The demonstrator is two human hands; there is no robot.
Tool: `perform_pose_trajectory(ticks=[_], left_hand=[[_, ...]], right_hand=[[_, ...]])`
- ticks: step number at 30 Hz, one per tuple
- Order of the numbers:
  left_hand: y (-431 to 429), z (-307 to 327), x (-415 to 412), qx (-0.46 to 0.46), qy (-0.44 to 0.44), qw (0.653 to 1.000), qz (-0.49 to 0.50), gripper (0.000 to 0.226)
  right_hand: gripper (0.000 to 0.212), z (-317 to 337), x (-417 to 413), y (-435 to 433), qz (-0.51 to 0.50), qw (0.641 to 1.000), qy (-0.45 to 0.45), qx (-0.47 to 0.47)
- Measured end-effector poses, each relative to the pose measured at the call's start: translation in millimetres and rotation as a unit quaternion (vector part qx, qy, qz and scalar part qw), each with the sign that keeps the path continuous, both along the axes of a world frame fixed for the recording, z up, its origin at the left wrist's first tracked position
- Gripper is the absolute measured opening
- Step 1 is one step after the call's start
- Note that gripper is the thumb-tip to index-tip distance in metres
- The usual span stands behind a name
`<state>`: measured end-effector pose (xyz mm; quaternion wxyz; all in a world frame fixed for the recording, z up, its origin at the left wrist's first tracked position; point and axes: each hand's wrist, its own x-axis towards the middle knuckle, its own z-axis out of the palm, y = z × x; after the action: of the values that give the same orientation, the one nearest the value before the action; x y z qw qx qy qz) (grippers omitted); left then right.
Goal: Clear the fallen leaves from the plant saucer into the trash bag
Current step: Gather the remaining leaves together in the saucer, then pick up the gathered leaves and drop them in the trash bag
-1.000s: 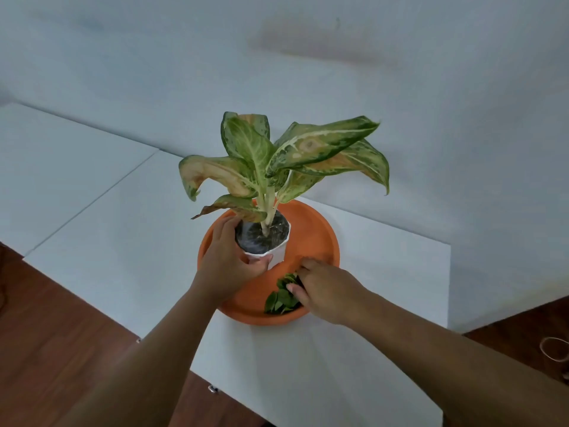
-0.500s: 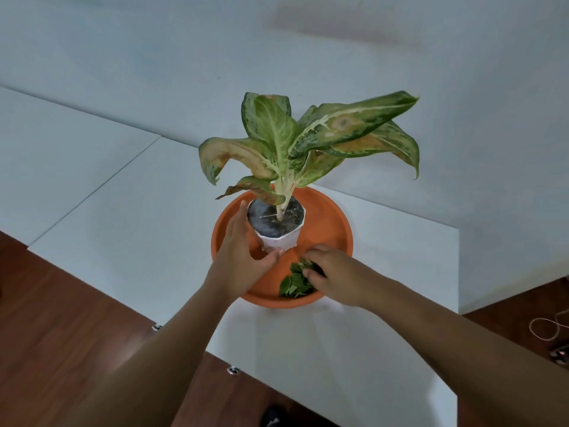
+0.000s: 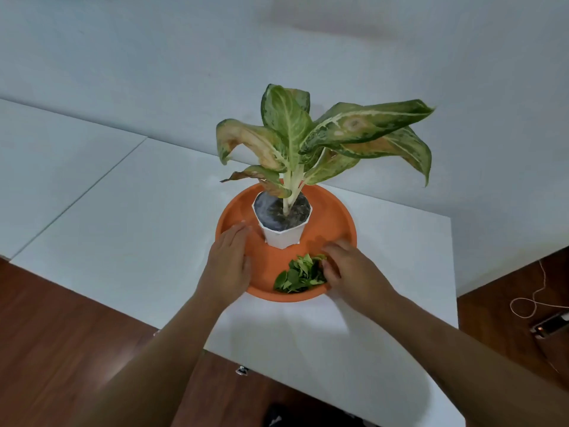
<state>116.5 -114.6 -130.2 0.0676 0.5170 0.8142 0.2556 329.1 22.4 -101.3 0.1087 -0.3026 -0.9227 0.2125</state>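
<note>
A round orange saucer [image 3: 334, 220] sits on a white table. In it stands a white pot [image 3: 281, 237] with a plant of large green and yellow leaves [image 3: 311, 140]. A small pile of green fallen leaves [image 3: 297, 274] lies at the saucer's near rim. My right hand [image 3: 348, 269] rests at the right side of the pile, fingers curled against the leaves. My left hand [image 3: 229, 263] lies flat on the saucer's left rim with fingers straight, apart from the pot. No trash bag is in view.
The white table [image 3: 123, 217] runs left and toward me, with a seam to a second white surface [image 3: 46, 155]. Brown wooden floor [image 3: 55, 340] lies below. A thin cord [image 3: 535, 300] and a small dark device [image 3: 551, 326] lie on the floor at right.
My left hand let go of the white pot and moved back to the saucer's left rim. My right hand stayed at the leaf pile. The camera view shifted.
</note>
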Motion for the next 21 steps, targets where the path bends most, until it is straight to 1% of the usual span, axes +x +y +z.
perform_pose_trajectory(ticks=[2, 4, 8, 10, 13, 15, 17, 21], left_hand=[[6, -1, -14, -0.02, 0.015, 0.999, -0.038, 0.063], [15, 2, -25, -0.048, 0.034, 0.996, -0.072, 0.065], [34, 16, -38, -0.092, 0.057, 0.986, -0.131, 0.057], [37, 24, -33, -0.086, 0.062, 0.985, -0.135, 0.048], [25, 26, -13, -0.058, 0.048, 0.99, -0.115, 0.037], [15, 23, 1, -0.046, 0.031, 0.991, -0.124, 0.042], [12, 24, 11, -0.055, 0.016, 0.989, -0.139, 0.052], [22, 30, 20, -0.153, -0.021, 0.975, -0.162, 0.077]], right_hand=[[0.031, -5, 3, -15, -0.02, 1.0, 0.017, 0.01], [0.035, -10, 4, -31, -0.044, 0.999, 0.026, 0.019], [0.039, -14, 0, -54, -0.076, 0.996, 0.037, 0.013], [0.037, -9, -3, -54, -0.077, 0.997, 0.027, -0.002], [0.035, 7, -3, -38, -0.07, 0.995, 0.017, -0.071], [0.039, 17, -4, -24, -0.054, 0.99, -0.005, -0.13], [0.047, 24, -5, -12, -0.039, 0.983, -0.035, -0.178], [0.062, 33, -12, 1, 0.005, 0.971, -0.105, -0.216]])
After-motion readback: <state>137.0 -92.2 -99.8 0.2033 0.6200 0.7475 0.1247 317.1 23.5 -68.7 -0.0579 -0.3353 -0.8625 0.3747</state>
